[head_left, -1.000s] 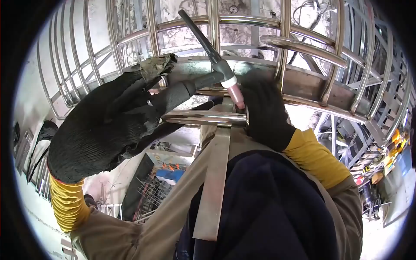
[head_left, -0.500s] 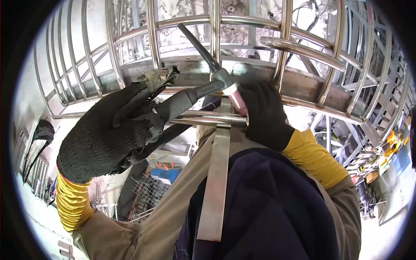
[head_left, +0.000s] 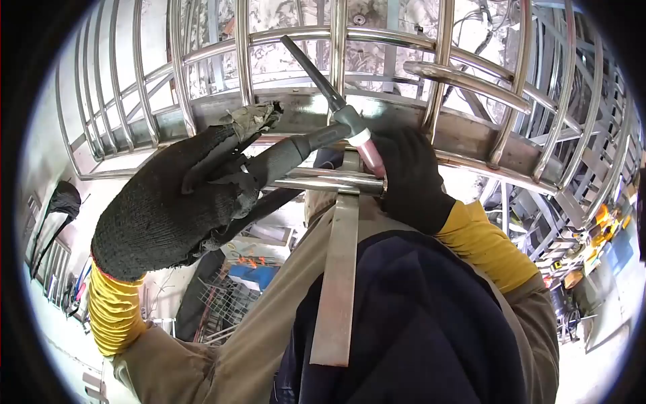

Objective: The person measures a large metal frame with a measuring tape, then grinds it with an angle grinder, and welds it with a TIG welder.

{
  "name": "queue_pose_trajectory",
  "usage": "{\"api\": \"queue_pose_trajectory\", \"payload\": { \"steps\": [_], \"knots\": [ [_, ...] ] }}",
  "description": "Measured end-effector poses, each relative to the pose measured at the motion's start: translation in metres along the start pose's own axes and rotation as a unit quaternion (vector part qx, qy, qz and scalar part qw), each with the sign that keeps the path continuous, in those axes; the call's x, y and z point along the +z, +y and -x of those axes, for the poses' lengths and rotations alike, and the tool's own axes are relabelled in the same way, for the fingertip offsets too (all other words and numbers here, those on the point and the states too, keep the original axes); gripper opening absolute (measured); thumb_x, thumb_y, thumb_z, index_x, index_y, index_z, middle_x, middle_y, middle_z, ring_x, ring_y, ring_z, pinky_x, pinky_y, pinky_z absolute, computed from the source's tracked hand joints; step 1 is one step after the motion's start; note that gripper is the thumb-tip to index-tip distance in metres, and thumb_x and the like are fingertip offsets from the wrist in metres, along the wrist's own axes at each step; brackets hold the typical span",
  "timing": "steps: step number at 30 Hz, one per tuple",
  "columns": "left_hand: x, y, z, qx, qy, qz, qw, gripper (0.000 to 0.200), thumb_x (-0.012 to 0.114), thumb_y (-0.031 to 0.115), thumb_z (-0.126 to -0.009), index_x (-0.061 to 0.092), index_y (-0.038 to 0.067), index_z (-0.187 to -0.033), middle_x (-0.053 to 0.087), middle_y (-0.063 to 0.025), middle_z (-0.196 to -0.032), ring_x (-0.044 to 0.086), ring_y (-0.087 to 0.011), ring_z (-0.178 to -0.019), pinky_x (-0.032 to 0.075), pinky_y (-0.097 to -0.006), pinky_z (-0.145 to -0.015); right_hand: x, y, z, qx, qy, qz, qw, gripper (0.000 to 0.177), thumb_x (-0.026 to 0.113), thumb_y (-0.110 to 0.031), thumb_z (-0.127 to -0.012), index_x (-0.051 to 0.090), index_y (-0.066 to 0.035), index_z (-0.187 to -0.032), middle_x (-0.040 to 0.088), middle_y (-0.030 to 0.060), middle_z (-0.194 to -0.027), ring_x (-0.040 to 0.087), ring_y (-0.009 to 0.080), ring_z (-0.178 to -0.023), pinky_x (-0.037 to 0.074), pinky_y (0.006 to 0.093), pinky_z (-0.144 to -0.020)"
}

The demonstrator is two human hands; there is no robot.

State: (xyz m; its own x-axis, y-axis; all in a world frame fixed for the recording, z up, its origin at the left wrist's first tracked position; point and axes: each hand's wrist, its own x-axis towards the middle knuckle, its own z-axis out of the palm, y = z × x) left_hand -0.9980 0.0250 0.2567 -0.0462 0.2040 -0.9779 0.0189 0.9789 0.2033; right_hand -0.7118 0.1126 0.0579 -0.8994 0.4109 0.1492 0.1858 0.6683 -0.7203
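Note:
My left hand, in a black knit glove with a worn, greyish fingertip, is closed around the handle of a TIG welding torch. The torch's long back cap points up and away, while its pink nozzle slants down to the end of a shiny steel tube. A flat steel bar runs from under the tube toward my body. Beside the nozzle and the tube's end is my gloved right hand, its fingers curled. Its fingertips and whatever they grip are hidden.
A curved steel railing with several upright bars spans the far side. A short tube crosses its bars at the right. Below left lie a wire grid and a blue object. Tools and metal pieces sit far right.
The view has shifted slightly, so the railing and bar appear a little to the right. The torch and both hands keep almost the same place against the tube.

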Motion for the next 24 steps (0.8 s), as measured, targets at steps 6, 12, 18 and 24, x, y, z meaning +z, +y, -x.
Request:
{"api": "queue_pose_trajectory", "payload": {
  "steps": [6,12,18,24],
  "knots": [
    [0.0003,-0.0018,-0.0007,0.014,0.034,-0.091,0.995,0.081,0.079,0.011,-0.089,0.040,-0.005,-0.158,0.064,-0.0207,-0.145,0.066,-0.0256,-0.128,0.052,-0.0373,-0.109,0.0013,0.0003,0.0006,0.005,0.001,-0.007,1.000,0.027,0.067,-0.006,-0.081,0.057,-0.006,-0.106,0.062,0.0132,-0.102,0.061,0.0345,-0.092,0.047,0.0472,-0.085],
    [0.0003,-0.0005,-0.0018,0.034,0.014,-0.076,0.996,0.078,0.079,0.014,-0.090,0.043,-0.005,-0.156,0.066,-0.0207,-0.142,0.067,-0.0259,-0.127,0.052,-0.0379,-0.108,0.0029,0.0010,0.0008,-0.002,0.014,-0.004,1.000,0.028,0.068,-0.004,-0.080,0.056,-0.006,-0.105,0.062,0.0127,-0.100,0.062,0.0342,-0.090,0.047,0.0470,-0.084],
    [0.0042,0.0027,0.0015,0.004,0.015,-0.080,0.997,0.078,0.075,0.005,-0.092,0.037,-0.006,-0.159,0.065,-0.0206,-0.144,0.067,-0.0255,-0.126,0.053,-0.0363,-0.108,-0.0001,0.0008,-0.0009,-0.002,0.009,-0.025,1.000,0.025,0.068,-0.004,-0.079,0.056,-0.006,-0.101,0.061,0.0131,-0.100,0.061,0.0342,-0.090,0.047,0.0469,-0.084],
    [0.0041,-0.0019,0.0005,0.026,0.015,-0.037,0.999,0.075,0.074,0.002,-0.094,0.037,-0.005,-0.159,0.064,-0.0204,-0.145,0.065,-0.0251,-0.129,0.052,-0.0369,-0.109,-0.0033,0.0001,-0.0020,-0.007,0.000,-0.017,1.000,0.024,0.068,-0.006,-0.080,0.057,-0.006,-0.101,0.061,0.0129,-0.100,0.061,0.0343,-0.090,0.047,0.0470,-0.084]
  ]
}}
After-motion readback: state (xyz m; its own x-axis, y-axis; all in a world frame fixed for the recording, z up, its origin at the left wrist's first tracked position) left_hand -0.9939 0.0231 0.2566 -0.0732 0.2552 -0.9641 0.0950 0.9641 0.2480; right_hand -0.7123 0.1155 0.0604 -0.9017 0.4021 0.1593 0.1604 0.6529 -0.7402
